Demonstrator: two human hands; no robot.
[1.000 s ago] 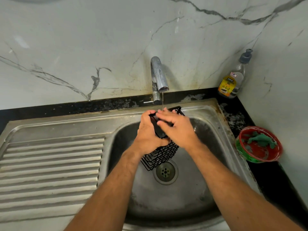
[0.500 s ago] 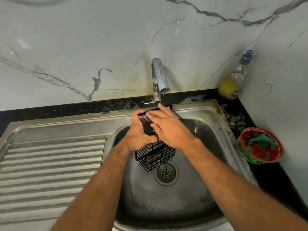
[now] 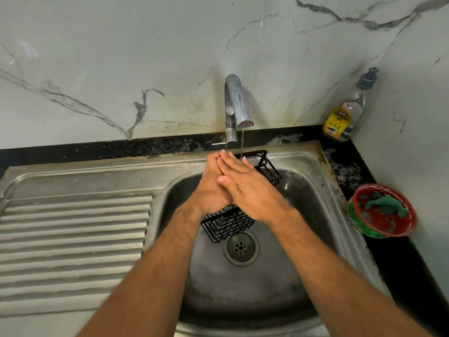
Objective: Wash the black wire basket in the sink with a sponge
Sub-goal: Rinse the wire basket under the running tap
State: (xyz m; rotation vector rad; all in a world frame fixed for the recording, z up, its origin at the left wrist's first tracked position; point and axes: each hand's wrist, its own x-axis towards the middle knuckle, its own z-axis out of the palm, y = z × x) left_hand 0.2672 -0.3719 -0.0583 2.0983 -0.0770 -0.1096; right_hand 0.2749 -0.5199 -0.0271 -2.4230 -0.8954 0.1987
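Observation:
The black wire basket [image 3: 227,226] stands tilted in the steel sink [image 3: 313,190], its low end by the drain and its top end near the back rim. My left hand [image 3: 210,188] and my right hand [image 3: 250,188] are right over its middle, fingers straight, right palm laid across the left. Whether either palm touches the wire is hidden. A thin stream of water [image 3: 242,142] runs from the tap [image 3: 235,103] onto my right fingertips. A green sponge [image 3: 384,205] lies in a red bowl at the right.
The red and green bowl [image 3: 364,229] sits on the black counter, right of the sink. A dish gel bottle [image 3: 345,117] stands in the back right corner. The ribbed drainboard [image 3: 73,239] lies to the left. The drain [image 3: 240,246] is just below the basket.
My left hand, which gripped the basket with curled fingers, now has straight fingers. My right hand has slid over it, palm down. The basket has tipped slightly toward the back rim.

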